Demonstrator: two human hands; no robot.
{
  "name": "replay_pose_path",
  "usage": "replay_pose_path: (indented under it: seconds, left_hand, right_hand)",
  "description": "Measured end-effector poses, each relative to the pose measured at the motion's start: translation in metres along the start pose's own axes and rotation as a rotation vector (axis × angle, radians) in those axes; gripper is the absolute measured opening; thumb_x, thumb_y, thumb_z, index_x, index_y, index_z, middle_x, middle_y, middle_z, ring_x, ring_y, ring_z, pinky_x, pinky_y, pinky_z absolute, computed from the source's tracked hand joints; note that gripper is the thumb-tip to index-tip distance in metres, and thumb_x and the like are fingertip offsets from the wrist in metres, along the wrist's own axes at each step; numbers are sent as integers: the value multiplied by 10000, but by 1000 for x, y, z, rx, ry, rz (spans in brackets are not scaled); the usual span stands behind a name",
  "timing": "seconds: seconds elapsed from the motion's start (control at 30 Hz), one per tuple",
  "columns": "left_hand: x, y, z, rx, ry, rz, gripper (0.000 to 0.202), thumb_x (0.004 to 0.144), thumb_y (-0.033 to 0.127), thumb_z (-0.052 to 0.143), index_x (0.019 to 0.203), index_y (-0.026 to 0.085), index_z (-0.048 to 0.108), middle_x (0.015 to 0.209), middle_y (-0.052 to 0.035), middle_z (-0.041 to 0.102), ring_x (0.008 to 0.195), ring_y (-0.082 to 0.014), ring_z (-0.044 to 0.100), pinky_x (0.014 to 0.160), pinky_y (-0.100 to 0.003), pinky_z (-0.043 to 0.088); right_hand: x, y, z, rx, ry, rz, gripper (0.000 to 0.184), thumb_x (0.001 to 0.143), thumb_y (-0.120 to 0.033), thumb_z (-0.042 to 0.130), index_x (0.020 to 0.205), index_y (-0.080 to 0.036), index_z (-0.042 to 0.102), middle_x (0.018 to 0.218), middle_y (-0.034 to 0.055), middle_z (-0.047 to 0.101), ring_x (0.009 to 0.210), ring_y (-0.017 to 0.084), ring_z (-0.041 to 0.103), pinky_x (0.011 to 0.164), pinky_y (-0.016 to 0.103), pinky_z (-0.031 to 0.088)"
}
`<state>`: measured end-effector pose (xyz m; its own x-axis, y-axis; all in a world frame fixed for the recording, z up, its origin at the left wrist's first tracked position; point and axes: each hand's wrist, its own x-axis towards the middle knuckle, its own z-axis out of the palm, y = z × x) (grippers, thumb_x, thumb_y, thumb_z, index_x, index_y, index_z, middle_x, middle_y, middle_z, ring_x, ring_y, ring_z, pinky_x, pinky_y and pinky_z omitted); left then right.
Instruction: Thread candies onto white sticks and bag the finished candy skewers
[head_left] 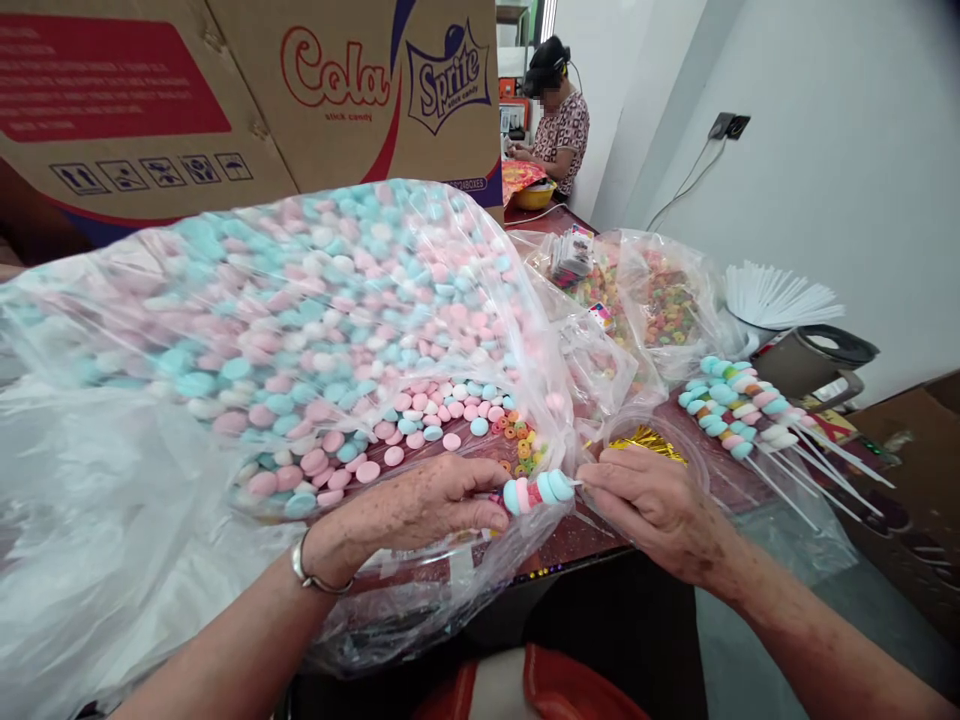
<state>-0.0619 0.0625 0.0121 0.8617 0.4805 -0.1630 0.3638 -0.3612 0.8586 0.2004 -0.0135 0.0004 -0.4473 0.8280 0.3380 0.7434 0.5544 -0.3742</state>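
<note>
Above the table's front edge is a candy skewer [537, 492], lying nearly level, with blue and pink marshmallow-like pieces and a reddish section between them. My left hand [431, 500], with a bracelet at its wrist, is closed on the skewer's left end, where something dark shows between thumb and fingers. Closed in a pinch, my right hand [652, 505] grips the thin white stick at the other end. Behind my hands, small ring candies [517, 440] and loose pink, blue and white candies [420, 425] spill from a large clear plastic bag [536, 350]. Gold tinsel [649, 442] lies just beyond my right hand.
A cardboard carton [255, 100] stands behind the bag. To the right lie several loaded skewers [739, 405], beside a mug [802, 370] and a fan of white sticks [780, 295]. Bags of ring candies [671, 300] sit farther back. Another person [559, 130] works beyond.
</note>
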Motion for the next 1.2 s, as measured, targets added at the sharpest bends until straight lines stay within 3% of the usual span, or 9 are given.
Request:
replay_pose_path:
  seconds: [0.13, 0.33, 0.43, 0.53, 0.67, 0.73, 0.83, 0.97, 1.2]
  left_hand:
    - [4, -3, -1, 47, 155, 40, 314, 865, 357, 595, 1155, 237, 603, 824, -17, 695, 718, -170, 618, 654, -239, 428]
    - [-2, 14, -4, 413, 515, 128, 353, 838, 270, 624, 1189, 264, 587, 1046, -78, 672, 976, -253, 609, 857, -340, 435]
    - [-18, 29, 2, 470, 867, 196, 338, 813, 210, 639, 1146, 248, 601, 1021, -69, 660, 965, -244, 589, 884, -341, 419]
    - [-39, 33, 16, 346, 1196, 82, 66, 815, 201, 623, 860, 236, 657, 715, 7, 608, 660, -161, 542, 648, -259, 414]
    - [-45, 18, 26, -297, 911, -293, 272, 830, 385, 614, 649, 187, 657, 588, -6, 602, 579, -151, 539, 556, -246, 408]
    - [-37, 10, 24, -770, 874, -241, 299, 803, 451, 634, 746, 164, 695, 765, -71, 703, 754, -221, 639, 682, -302, 496]
    - [-19, 6, 15, -1270, 1058, 15, 306, 797, 422, 651, 889, 135, 700, 1012, -134, 713, 972, -284, 651, 831, -400, 524]
    - [-2, 6, 7, -1445, 1230, 141, 138, 837, 213, 617, 896, 110, 686, 853, -95, 716, 887, -226, 679, 828, -380, 549]
    - [14, -1, 6, -1590, 1147, 117, 156, 901, 149, 527, 837, 90, 655, 580, 11, 562, 529, -95, 569, 613, -260, 547]
  right_hand:
    - [5, -6, 13, 124, -63, 99, 234, 935, -190, 442, 874, -188, 668, 763, 20, 659, 719, 150, 596, 691, 257, 415]
    - [1, -18, 34, 378, 29, 320, 240, 939, -227, 435, 874, -189, 663, 755, -10, 659, 669, 123, 584, 623, 216, 420]
    - [0, -22, 41, 439, 106, 386, 249, 935, -259, 446, 853, -186, 670, 788, -1, 669, 698, 131, 588, 639, 215, 431]
    - [1, -25, 46, 512, 154, 432, 250, 935, -277, 453, 847, -190, 670, 792, -1, 669, 701, 133, 589, 628, 208, 435]
    - [2, -29, 51, 588, 177, 429, 235, 934, -289, 463, 860, -189, 663, 774, -5, 657, 702, 134, 587, 636, 202, 445]
    - [2, -33, 53, 592, 160, 425, 257, 934, -293, 463, 792, -181, 645, 742, -2, 645, 709, 140, 593, 630, 203, 445]
    - [3, -39, 58, 572, 126, 392, 285, 938, -282, 454, 735, -175, 623, 733, 5, 645, 707, 141, 601, 607, 203, 444]
    - [5, -45, 65, 469, 142, 246, 244, 941, -200, 445, 814, -161, 650, 749, 17, 664, 662, 128, 607, 588, 208, 448]
    - [6, -48, 72, -165, 475, -58, 239, 903, -94, 501, 1105, -86, 629, 662, 53, 647, 584, 166, 573, 597, 308, 403]
